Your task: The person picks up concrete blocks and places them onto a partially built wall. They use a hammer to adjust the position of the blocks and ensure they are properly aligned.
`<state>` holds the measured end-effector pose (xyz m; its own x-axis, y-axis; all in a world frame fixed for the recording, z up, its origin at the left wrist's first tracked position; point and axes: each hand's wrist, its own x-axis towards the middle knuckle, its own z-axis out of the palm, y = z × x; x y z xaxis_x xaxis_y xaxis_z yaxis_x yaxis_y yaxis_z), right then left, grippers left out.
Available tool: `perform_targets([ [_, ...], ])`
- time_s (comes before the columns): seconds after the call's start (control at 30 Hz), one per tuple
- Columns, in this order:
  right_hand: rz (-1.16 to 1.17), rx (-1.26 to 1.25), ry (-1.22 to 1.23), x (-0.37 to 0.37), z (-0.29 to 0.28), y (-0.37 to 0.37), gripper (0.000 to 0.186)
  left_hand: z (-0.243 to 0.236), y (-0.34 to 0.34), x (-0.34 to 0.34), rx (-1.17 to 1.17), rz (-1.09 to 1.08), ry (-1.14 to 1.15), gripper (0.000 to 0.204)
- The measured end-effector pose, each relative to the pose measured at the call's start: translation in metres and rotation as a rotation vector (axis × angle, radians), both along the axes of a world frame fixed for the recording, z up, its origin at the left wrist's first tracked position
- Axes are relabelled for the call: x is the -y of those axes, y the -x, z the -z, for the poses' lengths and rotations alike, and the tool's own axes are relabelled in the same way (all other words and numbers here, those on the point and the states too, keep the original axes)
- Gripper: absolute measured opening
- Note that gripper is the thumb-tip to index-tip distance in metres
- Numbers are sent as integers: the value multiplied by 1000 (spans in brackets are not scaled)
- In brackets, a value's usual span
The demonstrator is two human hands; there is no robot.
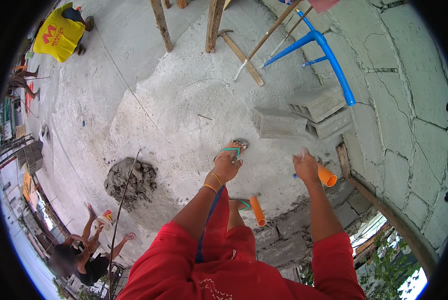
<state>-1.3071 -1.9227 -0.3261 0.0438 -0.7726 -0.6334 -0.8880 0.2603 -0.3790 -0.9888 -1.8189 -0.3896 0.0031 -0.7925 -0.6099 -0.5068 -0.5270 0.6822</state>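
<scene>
The right hand [305, 167] is closing on an orange pipe [327, 176] near the block wall [304, 235]; the left hand [226, 167] is hanging empty, fingers loose. Gripping nearer the middle would probably be steadying the pipe better.

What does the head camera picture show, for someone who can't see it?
A person in red stands on a dusty concrete floor, right hand gripping an orange pipe, left hand empty. Nearby lie another orange pipe, grey hollow blocks and a mortar pile.
</scene>
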Motion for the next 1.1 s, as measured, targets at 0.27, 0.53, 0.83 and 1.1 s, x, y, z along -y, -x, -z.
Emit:
perform_targets([
  [0.27,-1232,-101,81,51,54,-168,21,21,-103,-128,146,-240,-216,42],
  [0.53,-1837,-908,-337,76,208,-211,30,-39,-153,-328,229,-597,-411,41],
  [0.83,-1666,-1353,-201,26,320,-130,47,-91,-129,-421,100,-513,-729,40],
  [1.1,-1453,-604,-209,49,143,-101,25,-86,-172,-308,30,-524,-540,43],
])
